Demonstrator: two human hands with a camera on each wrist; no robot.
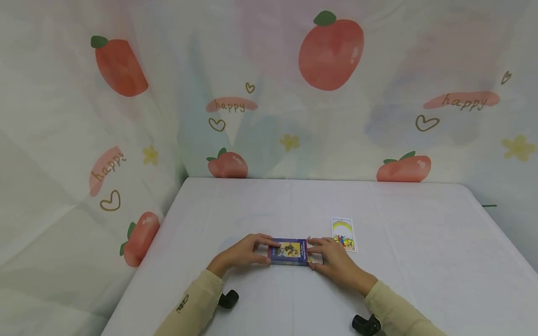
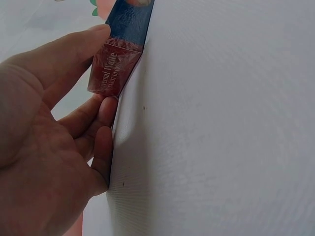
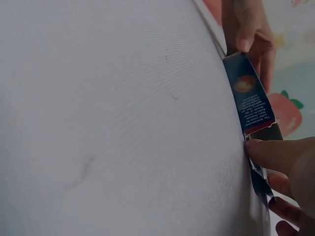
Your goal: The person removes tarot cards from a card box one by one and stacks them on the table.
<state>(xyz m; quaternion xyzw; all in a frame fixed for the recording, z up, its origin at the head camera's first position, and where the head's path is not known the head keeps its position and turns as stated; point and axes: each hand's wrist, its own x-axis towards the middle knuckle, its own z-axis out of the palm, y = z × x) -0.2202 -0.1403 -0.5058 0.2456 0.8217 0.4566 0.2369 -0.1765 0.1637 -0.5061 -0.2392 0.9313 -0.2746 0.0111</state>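
Note:
A blue tarot deck box [image 1: 289, 252] lies on the white table with its picture face up. My left hand [image 1: 244, 252] grips its left end between thumb and fingers. In the left wrist view, the hand [image 2: 54, 113] is at the box's red end panel [image 2: 110, 69], printed with "Waite" and "Tarot Deck". My right hand [image 1: 336, 261] holds the right end, which looks opened. In the right wrist view its thumb [image 3: 270, 152] presses by the box's [image 3: 248, 93] open end, near a dark flap [image 3: 261, 184]. What lies inside that end is mostly hidden.
Just beyond the right hand, a single tarot card [image 1: 342, 228] lies face up, with a yellow arc and small figures. The white table [image 1: 235, 205] backs onto a fruit-printed curtain [image 1: 269, 56]. A black wrist device [image 1: 229, 299] is at the left sleeve, another [image 1: 364, 325] at the right.

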